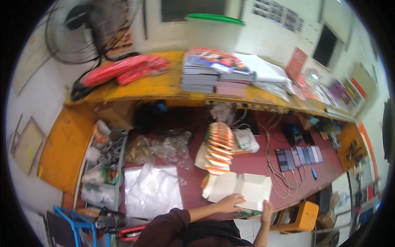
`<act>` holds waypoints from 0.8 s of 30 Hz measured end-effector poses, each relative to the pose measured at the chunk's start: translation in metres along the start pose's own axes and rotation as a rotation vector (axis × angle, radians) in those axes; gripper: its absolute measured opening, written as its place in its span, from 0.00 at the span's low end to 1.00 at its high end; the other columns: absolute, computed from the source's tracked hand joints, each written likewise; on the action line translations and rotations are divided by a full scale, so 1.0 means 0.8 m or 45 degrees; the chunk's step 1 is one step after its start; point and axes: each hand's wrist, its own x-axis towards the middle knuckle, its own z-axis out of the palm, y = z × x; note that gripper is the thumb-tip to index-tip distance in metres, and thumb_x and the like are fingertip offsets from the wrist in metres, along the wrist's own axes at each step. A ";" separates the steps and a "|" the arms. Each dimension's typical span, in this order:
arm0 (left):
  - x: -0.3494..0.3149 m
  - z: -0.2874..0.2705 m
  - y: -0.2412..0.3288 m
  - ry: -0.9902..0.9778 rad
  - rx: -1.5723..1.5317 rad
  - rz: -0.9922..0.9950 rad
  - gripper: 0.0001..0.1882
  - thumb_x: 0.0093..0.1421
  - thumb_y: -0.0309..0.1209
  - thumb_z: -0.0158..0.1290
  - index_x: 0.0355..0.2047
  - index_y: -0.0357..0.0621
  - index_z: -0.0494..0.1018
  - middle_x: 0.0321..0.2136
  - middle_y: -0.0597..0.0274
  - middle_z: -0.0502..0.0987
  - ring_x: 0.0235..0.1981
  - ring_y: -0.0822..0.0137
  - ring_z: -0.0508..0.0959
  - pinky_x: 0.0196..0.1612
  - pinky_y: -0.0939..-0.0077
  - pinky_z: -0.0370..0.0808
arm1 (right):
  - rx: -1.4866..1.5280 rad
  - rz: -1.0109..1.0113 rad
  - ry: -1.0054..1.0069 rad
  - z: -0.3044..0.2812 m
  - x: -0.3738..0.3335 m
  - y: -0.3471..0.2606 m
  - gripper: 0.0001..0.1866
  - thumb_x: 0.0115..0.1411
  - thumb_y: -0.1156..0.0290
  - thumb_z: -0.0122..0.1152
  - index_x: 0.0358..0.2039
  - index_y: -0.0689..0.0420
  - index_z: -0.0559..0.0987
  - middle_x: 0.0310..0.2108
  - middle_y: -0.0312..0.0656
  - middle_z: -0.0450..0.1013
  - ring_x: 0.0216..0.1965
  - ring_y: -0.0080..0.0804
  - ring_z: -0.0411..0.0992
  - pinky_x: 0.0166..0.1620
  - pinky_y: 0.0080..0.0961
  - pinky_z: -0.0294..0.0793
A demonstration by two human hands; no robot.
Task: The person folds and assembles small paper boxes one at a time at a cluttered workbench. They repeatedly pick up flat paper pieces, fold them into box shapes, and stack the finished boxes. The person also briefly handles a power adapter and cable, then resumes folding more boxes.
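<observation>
A cream folded card sheet (256,186) lies opened out at the table's front edge, creases running across it. My left hand (231,203) rests on its lower edge with the fingers stretched out to the right. At its lower right corner, my right hand (267,209) grips the edge, with the fingers pointing up. Just behind the sheet, a fanned row of orange-and-white folded cards (220,144) leans toward the back. Part of a green item (247,212) shows under the sheet between my hands. The picture is slightly blurred.
Clear plastic sleeves (153,191) lie left, beside a grey bin (120,181) of bags. Several phones (299,157), loose white cables (271,164) and a blue pen (314,173) are right. Books (200,76) stack on the yellow shelf (164,92). An orange stool (305,216) stands below.
</observation>
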 end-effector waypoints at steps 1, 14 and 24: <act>-0.003 -0.018 0.013 -0.115 -0.154 -0.064 0.21 0.56 0.39 0.54 0.47 0.42 0.72 0.42 0.50 0.75 0.42 0.54 0.75 0.48 0.66 0.70 | 0.065 -0.102 -0.066 -0.014 0.019 0.007 0.15 0.63 0.62 0.50 0.36 0.62 0.76 0.29 0.36 0.73 0.27 0.20 0.69 0.31 0.19 0.70; -0.011 -0.416 0.181 -0.246 -1.382 0.895 0.37 0.59 0.56 0.42 0.59 0.40 0.58 0.52 0.46 0.67 0.55 0.54 0.66 0.57 0.55 0.58 | -0.897 0.041 -0.314 -0.004 0.115 0.020 0.17 0.57 0.65 0.56 0.42 0.65 0.75 0.43 0.53 0.73 0.45 0.44 0.71 0.49 0.34 0.67; -0.016 -0.465 -0.232 1.309 0.128 -0.999 0.48 0.50 0.51 0.58 0.61 0.34 0.49 0.57 0.38 0.59 0.56 0.43 0.62 0.58 0.55 0.58 | -1.225 0.178 -0.487 -0.009 0.105 0.011 0.24 0.60 0.51 0.50 0.46 0.57 0.74 0.47 0.54 0.71 0.48 0.52 0.68 0.50 0.41 0.66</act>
